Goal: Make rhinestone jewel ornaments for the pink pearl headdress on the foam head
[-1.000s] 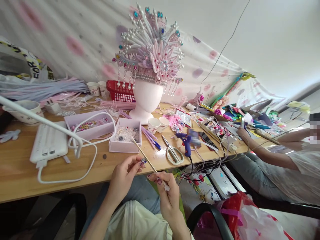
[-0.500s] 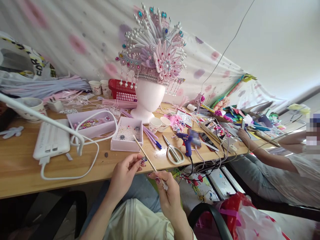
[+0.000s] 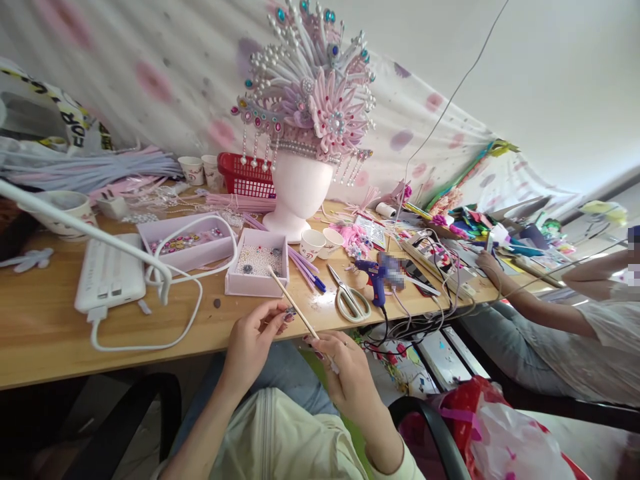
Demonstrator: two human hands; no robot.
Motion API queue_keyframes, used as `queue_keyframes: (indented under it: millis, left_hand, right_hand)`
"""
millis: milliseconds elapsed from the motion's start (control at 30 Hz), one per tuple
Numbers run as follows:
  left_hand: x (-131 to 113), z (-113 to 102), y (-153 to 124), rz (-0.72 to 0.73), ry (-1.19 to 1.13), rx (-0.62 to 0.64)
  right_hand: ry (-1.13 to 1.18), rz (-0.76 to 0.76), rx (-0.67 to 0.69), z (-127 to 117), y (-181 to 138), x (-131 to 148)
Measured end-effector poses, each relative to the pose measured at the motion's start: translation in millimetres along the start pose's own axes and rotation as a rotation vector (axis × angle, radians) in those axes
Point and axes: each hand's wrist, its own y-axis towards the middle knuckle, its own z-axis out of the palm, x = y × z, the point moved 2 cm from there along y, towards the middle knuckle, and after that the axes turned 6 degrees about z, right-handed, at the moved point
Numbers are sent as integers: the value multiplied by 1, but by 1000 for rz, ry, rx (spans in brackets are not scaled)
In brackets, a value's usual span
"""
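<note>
My left hand is closed in a pinch on a small silvery-blue piece, too small to name, just over the table's front edge. In my right hand is a thin pale wooden stick, slanting up and left past the left fingertips. A bit of something white shows below the right fingers. Beyond the stick's far tip stands a lilac box of small beads. Behind it, a white mannequin head wears a pink and silver headdress with pearls, gems and hanging bead strands.
Scissors, a blue glue gun, a blue pen and paper cups lie near the right hand. A white power bank with a looping cable sits left. Another person's arm reaches in at right.
My right hand and the stick have shifted slightly right. The left hand keeps its pinch, with the small piece turned a little. The whole view has tilted slightly.
</note>
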Motion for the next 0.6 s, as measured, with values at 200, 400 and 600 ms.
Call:
queue_keyframes:
  millis: [200,400,600]
  left_hand:
    - [-1,-1,-1,40,28,-29]
    - [-4,0,-7,114,100,-76]
    - [-15,1,-12,556,457,-123]
  right_hand:
    - [-82,-79,105,-7,7,0]
    - [-124,-132,129,-11,13,2]
    - [5,-65,25,-11,10,4]
